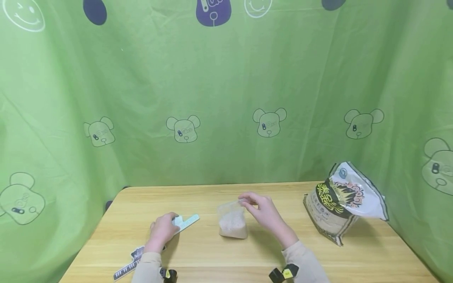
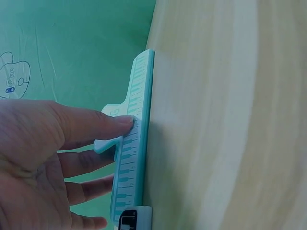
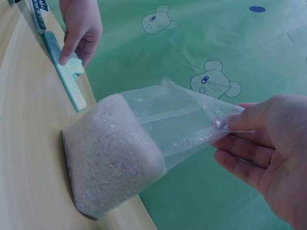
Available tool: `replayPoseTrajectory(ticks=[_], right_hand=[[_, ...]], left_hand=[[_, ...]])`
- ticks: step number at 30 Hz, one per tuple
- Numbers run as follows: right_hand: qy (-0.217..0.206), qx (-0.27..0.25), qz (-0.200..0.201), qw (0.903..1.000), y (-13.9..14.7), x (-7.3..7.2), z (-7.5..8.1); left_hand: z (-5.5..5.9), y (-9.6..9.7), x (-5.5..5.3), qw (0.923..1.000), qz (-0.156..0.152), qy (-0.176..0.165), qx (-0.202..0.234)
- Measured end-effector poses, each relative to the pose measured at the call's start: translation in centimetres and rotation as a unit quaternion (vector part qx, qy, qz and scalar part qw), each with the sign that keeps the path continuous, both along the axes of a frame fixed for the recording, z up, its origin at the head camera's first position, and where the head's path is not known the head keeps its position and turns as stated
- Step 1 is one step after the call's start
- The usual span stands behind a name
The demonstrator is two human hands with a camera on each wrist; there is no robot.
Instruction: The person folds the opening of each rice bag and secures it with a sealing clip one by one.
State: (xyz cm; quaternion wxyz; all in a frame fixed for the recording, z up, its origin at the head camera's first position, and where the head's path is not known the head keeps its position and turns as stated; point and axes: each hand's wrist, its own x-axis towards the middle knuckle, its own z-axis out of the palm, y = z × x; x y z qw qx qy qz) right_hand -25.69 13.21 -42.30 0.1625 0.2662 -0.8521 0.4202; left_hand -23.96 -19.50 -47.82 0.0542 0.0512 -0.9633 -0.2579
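A mint-green bag clip [image 2: 132,148] with a piano-key print lies at the left of the table. My left hand [image 1: 163,232] pinches it near its middle, the thumb [image 2: 120,125] on the printed face and the other fingers behind. Right of it stands a clear plastic bag [image 1: 231,224] with white rice [image 3: 115,158] in its lower part. With thumb and fingertips, my right hand [image 1: 263,212] pinches the bag's gathered upper corner. The bag's base rests on the wood.
A dark-and-white piano-print clip [image 1: 125,270] lies at the front left, partly covered by my left arm. At the right stands a large printed rice sack [image 1: 329,214], its white top folded over. A green curtain [image 1: 226,157] hangs behind the wooden table [image 1: 283,251].
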Motion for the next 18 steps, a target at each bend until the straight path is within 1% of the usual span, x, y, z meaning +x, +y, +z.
replayPoseTrajectory(ticks=[9, 18], right_hand=[[0.002, -0.002, -0.001, 1.0000, 0.06, 0.00, -0.02], [0.011, -0.005, -0.002, 0.9999, -0.04, -0.04, -0.06]], left_hand=[[0.18, -0.32, -0.10, 0.9999, -0.003, 0.007, 0.011], [0.76, -0.61, -0.09, 0.9994, -0.022, 0.004, 0.025]])
